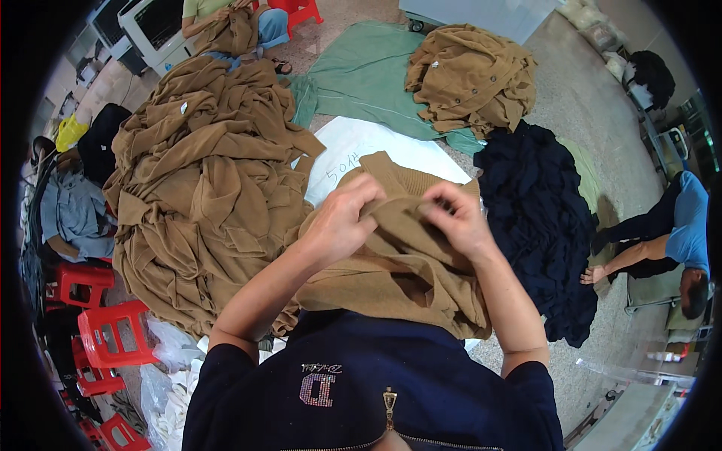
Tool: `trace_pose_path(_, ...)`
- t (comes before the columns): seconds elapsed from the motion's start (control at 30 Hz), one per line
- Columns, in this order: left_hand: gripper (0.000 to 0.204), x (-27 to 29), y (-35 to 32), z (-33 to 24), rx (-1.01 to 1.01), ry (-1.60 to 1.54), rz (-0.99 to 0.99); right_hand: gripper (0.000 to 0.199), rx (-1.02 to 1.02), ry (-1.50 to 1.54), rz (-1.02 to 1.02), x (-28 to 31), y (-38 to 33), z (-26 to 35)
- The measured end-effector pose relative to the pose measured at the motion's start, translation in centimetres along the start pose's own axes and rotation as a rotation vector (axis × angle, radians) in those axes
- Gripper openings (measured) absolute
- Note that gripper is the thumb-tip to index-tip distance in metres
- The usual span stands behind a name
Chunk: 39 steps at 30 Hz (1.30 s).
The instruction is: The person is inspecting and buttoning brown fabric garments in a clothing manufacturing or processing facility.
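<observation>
Pinching folds of the brown knit garment (398,248) at frame centre, the left hand (338,225) and right hand (459,222) grip it raised before the chest, apparently for close inspection.

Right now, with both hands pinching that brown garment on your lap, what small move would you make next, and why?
Probably draw the two hands apart to spread the fabric. The left hand and right hand both pinch the bunched brown garment close together, so its folds remain gathered between them.
</observation>
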<state>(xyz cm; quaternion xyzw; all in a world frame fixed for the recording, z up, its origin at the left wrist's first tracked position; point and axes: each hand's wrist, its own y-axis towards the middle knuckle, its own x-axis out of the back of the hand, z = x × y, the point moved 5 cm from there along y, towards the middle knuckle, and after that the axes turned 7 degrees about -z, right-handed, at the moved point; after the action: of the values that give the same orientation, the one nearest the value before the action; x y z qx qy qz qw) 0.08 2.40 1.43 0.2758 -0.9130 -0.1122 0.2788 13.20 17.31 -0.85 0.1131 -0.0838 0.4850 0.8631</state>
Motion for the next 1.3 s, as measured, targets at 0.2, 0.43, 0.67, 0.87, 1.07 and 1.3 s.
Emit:
trace_pose_path(0.2,0.026,-1.3,1.1,0.2,0.250,-0.265,-0.001,0.008,0.421,-0.334,-0.597,10.3,2.9,7.1)
trace_pose_path(0.43,0.044,-3.2,-5.5,1.7,0.250,0.077,0.487,0.010,0.485,-0.345,-0.986,33.7,1.9,8.2)
trace_pose_path(0.67,0.035,-1.4,-8.7,4.5,0.473,0.176,0.724,0.012,0.293,-0.423,-1.120,46.1,-3.5,3.7)
trace_pose_path(0.87,0.035,-0.9,-8.5,4.0,0.093,0.313,0.344,0.010,0.159,-0.347,-1.176,45.2,-7.1,0.1)
trace_pose_path(1.07,0.028,-1.8,-7.4,4.6,-0.118,0.762,0.110,0.010,0.167,-0.246,-1.236,47.1,-11.2,-2.0)
trace_pose_path(1.3,0.021,9.3,-10.9,13.9,0.580,-0.272,-0.148,0.020,0.258,-0.597,-1.546,49.8,-21.2,2.3)
